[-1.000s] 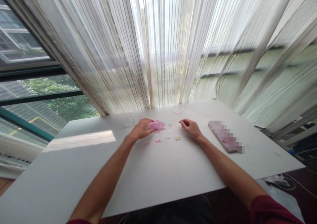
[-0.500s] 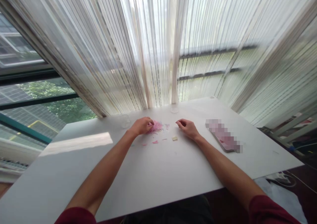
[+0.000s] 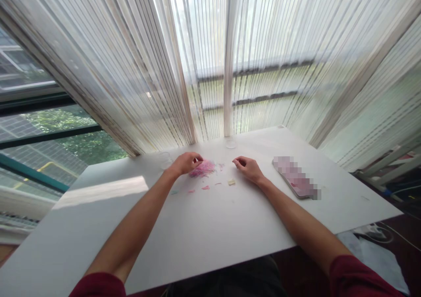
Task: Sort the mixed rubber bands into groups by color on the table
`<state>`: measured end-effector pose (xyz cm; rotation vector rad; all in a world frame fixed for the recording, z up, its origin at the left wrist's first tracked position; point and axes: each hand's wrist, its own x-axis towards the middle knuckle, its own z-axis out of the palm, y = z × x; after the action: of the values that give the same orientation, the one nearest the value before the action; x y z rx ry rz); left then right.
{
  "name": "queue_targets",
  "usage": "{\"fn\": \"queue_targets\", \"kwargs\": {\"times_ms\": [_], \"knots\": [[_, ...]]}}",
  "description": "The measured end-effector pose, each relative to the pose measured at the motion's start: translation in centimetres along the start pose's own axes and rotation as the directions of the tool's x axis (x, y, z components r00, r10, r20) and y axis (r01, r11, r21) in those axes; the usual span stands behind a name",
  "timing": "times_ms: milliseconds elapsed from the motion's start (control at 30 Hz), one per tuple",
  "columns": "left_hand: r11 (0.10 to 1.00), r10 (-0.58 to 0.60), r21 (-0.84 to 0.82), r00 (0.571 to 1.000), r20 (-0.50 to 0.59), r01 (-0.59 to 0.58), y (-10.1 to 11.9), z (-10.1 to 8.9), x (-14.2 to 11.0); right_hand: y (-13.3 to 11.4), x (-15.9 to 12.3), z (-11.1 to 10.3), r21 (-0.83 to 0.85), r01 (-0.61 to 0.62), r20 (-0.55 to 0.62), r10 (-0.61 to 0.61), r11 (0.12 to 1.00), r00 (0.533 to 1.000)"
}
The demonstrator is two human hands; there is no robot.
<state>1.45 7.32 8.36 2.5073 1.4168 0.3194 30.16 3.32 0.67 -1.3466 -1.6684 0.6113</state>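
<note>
A small heap of thin pink shreds [image 3: 204, 169], with some bluish strands in it, lies on the white table. At its left edge is my left hand [image 3: 187, 163], thumb and index finger curled together in a pinch; whatever is between them is too small to make out. My right hand [image 3: 248, 168] rests to the right of the heap, its fingers drawn together, and their contents cannot be made out. Between and in front of the hands lie separate small bits: a pale yellow piece [image 3: 231, 182], a pink piece [image 3: 205, 187] and a bluish piece [image 3: 174, 192].
A phone-like pink slab [image 3: 291, 174], partly pixelated, lies right of my right hand. Two clear round dishes or lids, one on the left [image 3: 166, 159] and one at the back [image 3: 230, 144], stand near the curtain [image 3: 210, 69]. The white table [image 3: 204, 240] extends toward me.
My left hand has drawn back slightly to the left from over the heap, uncovering more of it, and its fingers have curled into a pinch. My right hand keeps its pose. The view has shifted slightly.
</note>
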Motion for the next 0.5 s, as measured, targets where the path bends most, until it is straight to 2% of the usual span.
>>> {"fn": "queue_targets", "kwargs": {"times_ms": [400,500], "knots": [[0.999,-0.031,-0.045,1.000,0.001,0.031,-0.57,-0.07,-0.07,0.01,0.09,0.17,-0.003,0.020,-0.002,-0.020,1.000,1.000],[0.991,-0.042,-0.131,0.999,-0.007,0.041,-0.32,-0.15,-0.33,-0.07,0.05,0.17,-0.004,0.024,-0.003,-0.024,1.000,1.000]]}}
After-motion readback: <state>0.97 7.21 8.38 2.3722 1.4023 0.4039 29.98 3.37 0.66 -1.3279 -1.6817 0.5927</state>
